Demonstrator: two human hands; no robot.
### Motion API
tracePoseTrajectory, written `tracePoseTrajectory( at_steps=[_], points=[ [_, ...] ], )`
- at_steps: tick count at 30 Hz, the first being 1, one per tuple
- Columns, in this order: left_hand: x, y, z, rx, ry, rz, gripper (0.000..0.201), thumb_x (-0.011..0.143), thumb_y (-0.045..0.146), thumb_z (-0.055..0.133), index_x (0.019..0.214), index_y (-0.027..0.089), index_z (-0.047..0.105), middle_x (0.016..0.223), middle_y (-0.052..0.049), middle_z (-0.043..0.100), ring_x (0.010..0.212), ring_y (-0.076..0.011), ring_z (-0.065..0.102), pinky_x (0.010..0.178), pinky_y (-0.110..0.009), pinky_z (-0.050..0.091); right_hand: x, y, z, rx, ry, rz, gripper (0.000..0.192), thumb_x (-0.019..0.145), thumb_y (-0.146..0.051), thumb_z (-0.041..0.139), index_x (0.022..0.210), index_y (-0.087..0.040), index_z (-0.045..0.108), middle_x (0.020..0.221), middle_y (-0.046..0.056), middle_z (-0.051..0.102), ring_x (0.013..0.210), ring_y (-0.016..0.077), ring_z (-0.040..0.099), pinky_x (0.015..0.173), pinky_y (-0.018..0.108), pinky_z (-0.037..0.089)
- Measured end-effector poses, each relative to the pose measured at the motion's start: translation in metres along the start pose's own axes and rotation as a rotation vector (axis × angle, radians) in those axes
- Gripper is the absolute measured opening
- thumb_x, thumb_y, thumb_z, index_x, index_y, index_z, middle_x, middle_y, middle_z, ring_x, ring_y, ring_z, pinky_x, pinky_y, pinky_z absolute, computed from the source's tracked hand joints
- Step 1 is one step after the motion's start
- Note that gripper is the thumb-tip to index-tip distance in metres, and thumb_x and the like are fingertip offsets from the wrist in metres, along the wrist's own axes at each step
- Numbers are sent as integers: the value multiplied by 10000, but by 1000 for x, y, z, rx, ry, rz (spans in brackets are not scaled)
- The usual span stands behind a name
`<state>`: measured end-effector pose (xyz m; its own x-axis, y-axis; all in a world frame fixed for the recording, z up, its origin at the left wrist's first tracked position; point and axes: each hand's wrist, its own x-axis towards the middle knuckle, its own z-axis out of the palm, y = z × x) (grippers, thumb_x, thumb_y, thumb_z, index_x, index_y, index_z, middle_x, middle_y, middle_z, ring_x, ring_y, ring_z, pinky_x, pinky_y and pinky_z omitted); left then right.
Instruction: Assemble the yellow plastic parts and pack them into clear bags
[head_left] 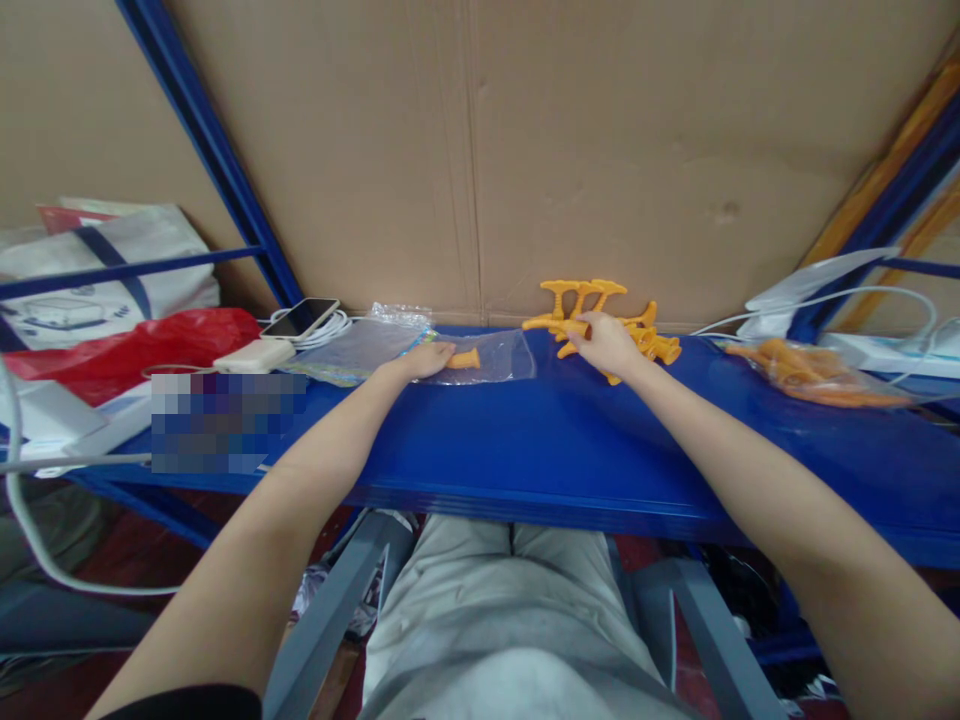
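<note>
My left hand (426,360) lies on a clear plastic bag (495,356) on the blue shelf (525,440), fingers on the bag's mouth, with one orange plastic part (463,359) inside it. My right hand (606,342) rests on a pile of orange plastic parts (652,343) near the cardboard wall and pinches one orange piece (551,324) that sticks out to the left. Two T-shaped orange parts (581,292) stand upright behind that hand.
A stack of clear bags (360,345) lies left of my hand, then a phone (300,317) on white cable, a white power bank (253,355) and a red bag (135,345). A filled bag of orange parts (817,378) sits at right.
</note>
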<state>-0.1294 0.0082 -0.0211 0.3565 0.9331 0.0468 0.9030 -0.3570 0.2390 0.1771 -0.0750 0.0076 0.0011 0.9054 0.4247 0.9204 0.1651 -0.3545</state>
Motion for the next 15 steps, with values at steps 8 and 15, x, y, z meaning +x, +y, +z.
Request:
tracePoseTrajectory(
  at_steps=[8, 15],
  points=[
    [1, -2, 0, -12, 7, 34, 545, 962, 377, 261, 1297, 141, 620, 1445, -100, 562, 1365, -221, 491, 1148, -303, 317, 8, 20, -4, 437, -285, -141, 305, 791, -348, 746, 1044, -177, 727, 835, 43, 721, 687, 154, 637, 631, 272, 533],
    [1, -2, 0, -44, -14, 32, 589, 965, 382, 255, 1388, 93, 544, 1519, -123, 467, 1424, -210, 416, 1179, -285, 261, 2, 10, 14, 412, -335, -135, 253, 806, -283, 704, 1021, -153, 737, 706, 7, 670, 546, 108, 546, 538, 233, 448]
  ],
)
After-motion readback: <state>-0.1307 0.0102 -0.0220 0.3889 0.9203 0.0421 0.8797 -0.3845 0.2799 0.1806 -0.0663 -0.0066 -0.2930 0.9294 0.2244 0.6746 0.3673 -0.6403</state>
